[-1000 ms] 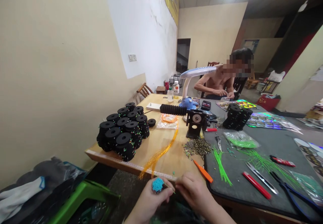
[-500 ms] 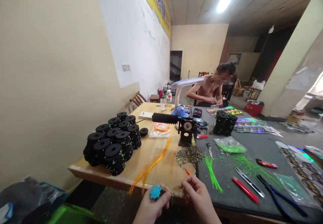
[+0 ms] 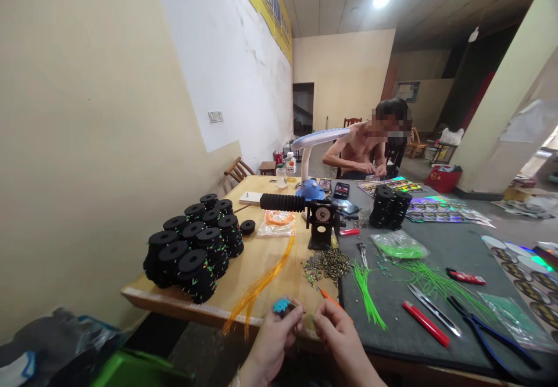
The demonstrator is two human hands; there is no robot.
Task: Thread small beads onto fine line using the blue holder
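My left hand (image 3: 275,337) is closed around a bright blue knobbly cluster (image 3: 281,305), which pokes out above the thumb and forefinger. What the cluster is made of is too small to tell. Beside it, my right hand (image 3: 342,332) is pinched at the table's front edge; whatever lies between its fingertips is too fine to see. An orange pointed tool (image 3: 333,301) lies just behind the right fingers. Farther back is a heap of small dark metallic beads (image 3: 333,266). Orange strands (image 3: 265,285) trail across the wood left of my hands, and green strands (image 3: 366,300) lie to the right.
Black foam spools (image 3: 194,259) stand stacked at left. A black winding device (image 3: 321,224) and a lamp (image 3: 309,186) stand mid-table. On the grey mat lie a red stick (image 3: 425,323), snips (image 3: 436,311) and blue-handled pliers (image 3: 492,334). Across the table sits another person (image 3: 360,149).
Both hands have shifted slightly, the left one up and to the right with the blue cluster, which has turned. The camera view has moved a little. More of the orange tool shows.
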